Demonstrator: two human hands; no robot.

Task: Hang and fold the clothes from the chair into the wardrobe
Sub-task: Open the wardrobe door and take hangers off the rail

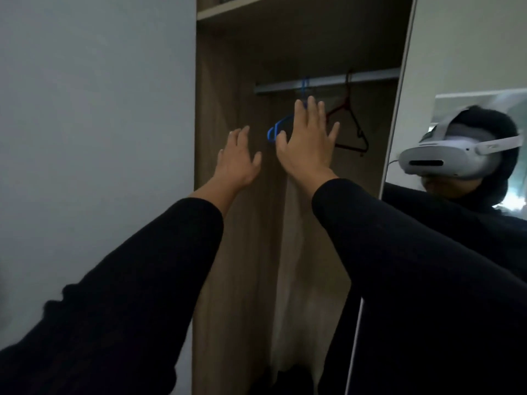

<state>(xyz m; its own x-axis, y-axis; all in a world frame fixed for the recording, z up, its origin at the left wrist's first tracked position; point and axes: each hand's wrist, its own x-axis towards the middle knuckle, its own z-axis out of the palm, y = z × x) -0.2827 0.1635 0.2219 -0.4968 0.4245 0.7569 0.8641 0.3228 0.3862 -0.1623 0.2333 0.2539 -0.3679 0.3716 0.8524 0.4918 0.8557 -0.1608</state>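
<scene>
A: Both arms are up into the open wardrobe (228,81). The right hand (308,143) has its fingers straight and spread, right in front of the blue hanger (275,129) that hangs from the metal rail (328,81). Whether it is touching the hanger I cannot tell.

B: And the left hand (238,159)?

A: Spread flat too, holding nothing, just beside the right and a little lower. No clothes and no chair in view — those must be somewhere behind the camera.

B: So the hanger first. How should it handle?

A: It looks like thin plastic, so I'd judge it light and fairly stiff, with some flex in the arms. Best taken at the neck below the hook, then lifted up and off the rail; pulling it by one shoulder would likely tilt it and snag the hook.

B: Anything near enough to catch on?

A: A dark red hanger (350,124) hangs on the same rail, to the right of the blue one and a little apart from it. Swing wide and the two could knock together.

B: And the room?

A: Dim. The wardrobe is wood-grained inside with a shelf (233,11) above the rail, a plain grey wall (94,124) stands to the left, and a mirrored door (470,67) to the right shows the person in a white headset (445,159) and a black sleeve (427,266).
</scene>
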